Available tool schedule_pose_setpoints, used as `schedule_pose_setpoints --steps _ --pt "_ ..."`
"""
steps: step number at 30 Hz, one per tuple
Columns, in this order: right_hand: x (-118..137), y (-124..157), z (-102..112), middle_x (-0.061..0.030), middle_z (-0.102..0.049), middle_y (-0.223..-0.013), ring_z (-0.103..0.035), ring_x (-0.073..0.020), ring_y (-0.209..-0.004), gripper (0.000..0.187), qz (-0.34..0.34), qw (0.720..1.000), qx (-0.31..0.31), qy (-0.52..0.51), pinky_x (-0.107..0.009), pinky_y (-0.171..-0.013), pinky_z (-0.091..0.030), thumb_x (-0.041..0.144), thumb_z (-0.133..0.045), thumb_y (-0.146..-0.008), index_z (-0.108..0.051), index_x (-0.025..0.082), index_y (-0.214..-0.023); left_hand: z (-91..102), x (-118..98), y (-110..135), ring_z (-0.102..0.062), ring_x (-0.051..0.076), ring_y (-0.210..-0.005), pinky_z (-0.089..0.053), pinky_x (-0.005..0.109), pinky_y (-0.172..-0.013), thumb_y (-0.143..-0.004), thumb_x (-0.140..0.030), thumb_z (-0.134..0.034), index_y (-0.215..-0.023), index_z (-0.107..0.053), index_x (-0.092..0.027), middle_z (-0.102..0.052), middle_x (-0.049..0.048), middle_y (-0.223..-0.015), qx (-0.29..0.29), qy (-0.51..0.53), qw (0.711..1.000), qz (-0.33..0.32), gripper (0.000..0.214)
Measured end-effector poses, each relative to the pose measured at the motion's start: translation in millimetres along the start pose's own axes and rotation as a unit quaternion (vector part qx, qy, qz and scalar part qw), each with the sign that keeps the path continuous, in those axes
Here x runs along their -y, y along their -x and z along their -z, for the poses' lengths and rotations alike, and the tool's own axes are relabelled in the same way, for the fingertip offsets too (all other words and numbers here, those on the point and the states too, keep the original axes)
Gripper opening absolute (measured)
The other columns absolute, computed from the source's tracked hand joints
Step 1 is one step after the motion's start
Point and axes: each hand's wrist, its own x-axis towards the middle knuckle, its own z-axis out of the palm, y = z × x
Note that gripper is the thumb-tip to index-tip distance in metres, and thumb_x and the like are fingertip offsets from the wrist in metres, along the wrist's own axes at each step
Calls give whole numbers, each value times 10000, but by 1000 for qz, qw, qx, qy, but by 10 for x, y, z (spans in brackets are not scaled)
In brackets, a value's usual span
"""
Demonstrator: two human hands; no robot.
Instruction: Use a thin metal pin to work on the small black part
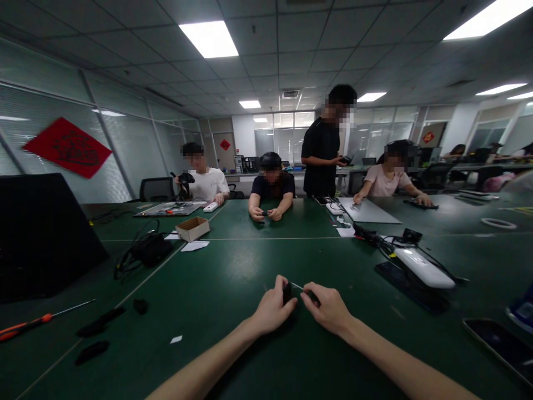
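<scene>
My left hand (272, 306) pinches a small black part (287, 293) above the green table (216, 278). My right hand (327, 308) grips a slim tool with a thin metal shaft (296, 285), its dark handle mostly hidden by my fingers. The shaft points left, and its tip is close to the black part. To the left of my hands lie an orange-handled screwdriver (25, 325), several black rubbery pieces (100, 321) and a white paper scrap (176, 339).
A black laptop-like slab (41, 233) rises at the left, beside tangled black cables (147, 250) and a cardboard box (192, 228). A white device (423, 268) and a phone (502, 345) lie to the right. Several people work across the table.
</scene>
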Motion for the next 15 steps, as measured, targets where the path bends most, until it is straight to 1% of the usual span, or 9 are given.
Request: schedule_pose_setpoints --steps 2,4,6,8,11,15 --pt "9 8 6 0 -573 -760 -519 -105 -601 214 18 1000 5 2 -226 -583 -377 370 -464 -895 -540 191 -988 -5 -15 12 -556 170 -675 -345 254 -613 -817 -340 -539 -1079 -336 -213 -560 5 -771 24 -33 999 -18 355" --pt "15 12 8 8 -571 -758 -525 -108 -604 264 27 999 20 -8 -224 -580 -376 374 -515 -865 -511 199 -1062 -7 -31 23 -572 182 -691 -344 255 -615 -803 -317 -551 -1101 -330 -213 -573 8 -775 49 -66 996 -36 385" --pt "19 12 8 12 -577 -766 -539 -111 -614 302 32 999 35 -21 -221 -584 -381 368 -522 -862 -483 208 -1115 -7 -43 31 -580 189 -691 -337 255 -608 -810 -315 -536 -1089 -343 -211 -578 10 -772 60 -98 992 -44 355" --pt "23 7 10 8 -588 -797 -549 -109 -620 281 37 998 48 -30 -222 -597 -388 360 -496 -881 -477 217 -1123 -6 -52 35 -580 189 -681 -328 253 -596 -829 -337 -509 -1057 -364 -212 -578 10 -773 56 -119 990 -42 298" --pt "31 -2 15 6 -594 -820 -552 -105 -615 234 39 997 59 -34 -225 -608 -393 359 -454 -908 -487 225 -1097 2 -60 33 -570 176 -662 -321 244 -582 -842 -376 -498 -1035 -384 -218 -575 4 -774 54 -116 991 -40 274" --pt "40 -8 18 4 -589 -779 -552 -114 -604 233 21 998 54 -27 -226 -586 -388 372 -429 -919 -487 215 -1081 27 -61 30 -550 156 -663 -336 234 -584 -836 -414 -523 -1045 -405 -222 -572 -6 -771 52 -70 995 -41 307"
